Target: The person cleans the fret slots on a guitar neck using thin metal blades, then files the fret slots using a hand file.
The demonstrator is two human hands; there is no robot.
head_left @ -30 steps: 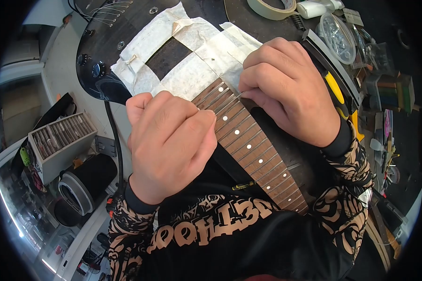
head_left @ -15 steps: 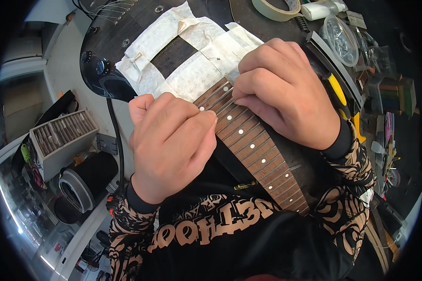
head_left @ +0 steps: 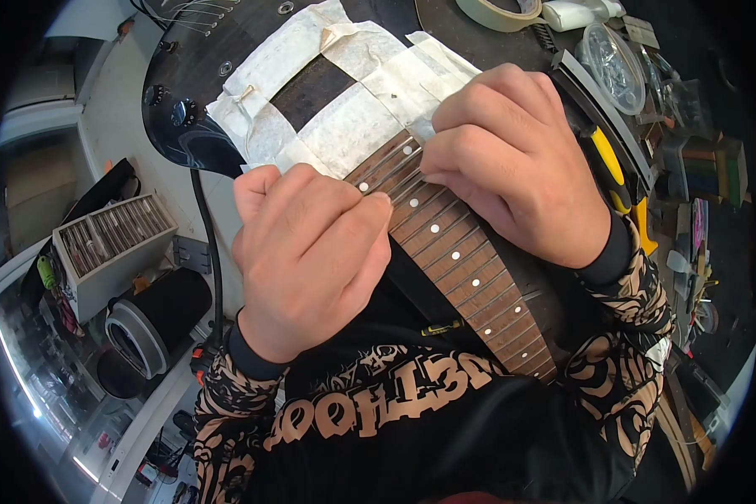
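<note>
A dark guitar body (head_left: 202, 76) lies under my hands, its top partly covered with white masking tape (head_left: 344, 126) around a dark rectangular opening. The brown fretboard (head_left: 470, 269) with white dot inlays runs down towards my shirt. My left hand (head_left: 311, 252) is closed at the fretboard's left edge, thumb and finger pressed together near a dot. On the other edge, my right hand (head_left: 512, 160) is curled with its fingertips pinched over the frets. Whatever lies between the fingertips of either hand is hidden or too small to make out.
At the upper right are a tape roll (head_left: 500, 10), a white bottle (head_left: 581, 13) and a clear plastic container (head_left: 613, 67). A yellow-handled tool (head_left: 607, 157) lies beside my right wrist. To the left stand a box of small packets (head_left: 113, 235) and a black cylinder (head_left: 172, 307).
The guitar's neck and tape appear shifted slightly up and right in view. Both hands have moved slightly with them and keep their closed poses.
</note>
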